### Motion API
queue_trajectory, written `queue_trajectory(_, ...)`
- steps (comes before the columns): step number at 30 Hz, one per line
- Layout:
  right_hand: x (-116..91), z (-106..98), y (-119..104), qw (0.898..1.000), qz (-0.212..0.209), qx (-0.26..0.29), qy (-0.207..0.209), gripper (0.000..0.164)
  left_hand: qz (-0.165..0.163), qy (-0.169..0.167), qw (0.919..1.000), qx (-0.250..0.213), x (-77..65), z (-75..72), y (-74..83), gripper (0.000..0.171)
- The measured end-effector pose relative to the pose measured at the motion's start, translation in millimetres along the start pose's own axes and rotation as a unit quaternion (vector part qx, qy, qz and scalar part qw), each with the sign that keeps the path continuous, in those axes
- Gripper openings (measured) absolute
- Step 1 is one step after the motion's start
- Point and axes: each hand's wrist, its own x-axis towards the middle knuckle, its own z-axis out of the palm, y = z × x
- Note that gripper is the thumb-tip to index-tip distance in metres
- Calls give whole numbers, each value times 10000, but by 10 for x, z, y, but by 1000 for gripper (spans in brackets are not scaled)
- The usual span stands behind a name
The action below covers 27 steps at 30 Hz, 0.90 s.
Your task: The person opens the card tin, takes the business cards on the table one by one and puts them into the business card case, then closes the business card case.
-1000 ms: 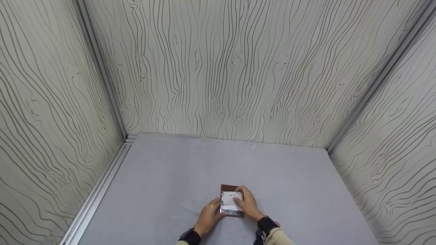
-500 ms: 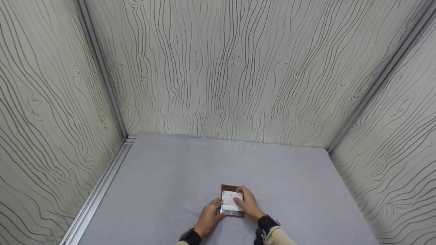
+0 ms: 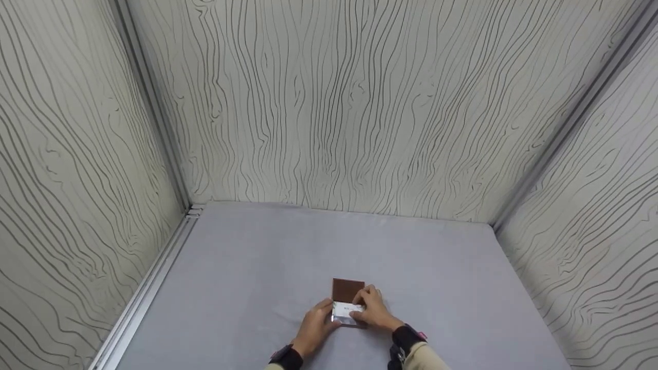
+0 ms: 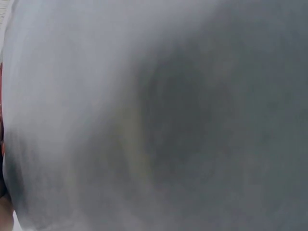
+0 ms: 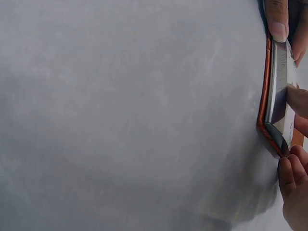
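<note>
A small card case [image 3: 348, 289] lies unfolded on the cloth, its brown flap away from the body and its shiny metal half [image 3: 343, 320] nearer. A white printed card [image 3: 341, 308] sits over the metal half. With thumb and fingers, my left hand [image 3: 312, 330] grips the case at its near left side. My right hand [image 3: 374, 312] pinches the card at its right side, the thumb lying on top. In the right wrist view the case's red-brown edge [image 5: 266, 82] and the white card edge [image 5: 290, 70] show side-on between fingers. The left wrist view catches mostly cloth.
Pale grey cloth [image 3: 257, 267] covers the table. Panels with a wood-grain pattern [image 3: 329, 103] stand at the back and both sides. A metal rail [image 3: 149, 288] runs along the left edge.
The card has slid toward the body, down into the metal half, so more of the brown flap shows. My right hand's fingers have bent and moved nearer with it; the left hand has stayed.
</note>
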Motion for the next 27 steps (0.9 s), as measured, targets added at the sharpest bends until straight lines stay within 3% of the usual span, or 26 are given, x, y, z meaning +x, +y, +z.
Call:
queue_trajectory(6, 32, -38, -6, 9994, 52, -2, -338, 24, -254, -164, 9995, 43, 8, -3, 2, 44)
queue_trajectory(10, 58, -47, -4, 10000, 61, -12, -27, 23, -263, -164, 9995, 31, 10, -4, 3, 45)
queue_trajectory(14, 83, -11, 39, 9990, -92, -220, 380, 38, -59, -18, 10000, 25, 15, 4, -7, 45)
queue_trajectory(17, 103, 16, 88, 9976, -300, -436, 449, 44, -17, 0, 10000, 49, 22, 12, -12, 44)
queue_trajectory(22, 143, 14, 103, 9954, -425, -714, 469, 41, -177, -133, 9997, 112, 29, 10, -6, 44)
queue_trajectory(27, 181, -30, 47, 9928, -465, -537, 965, 35, -298, -260, 9991, 143, 25, -5, -5, 46)
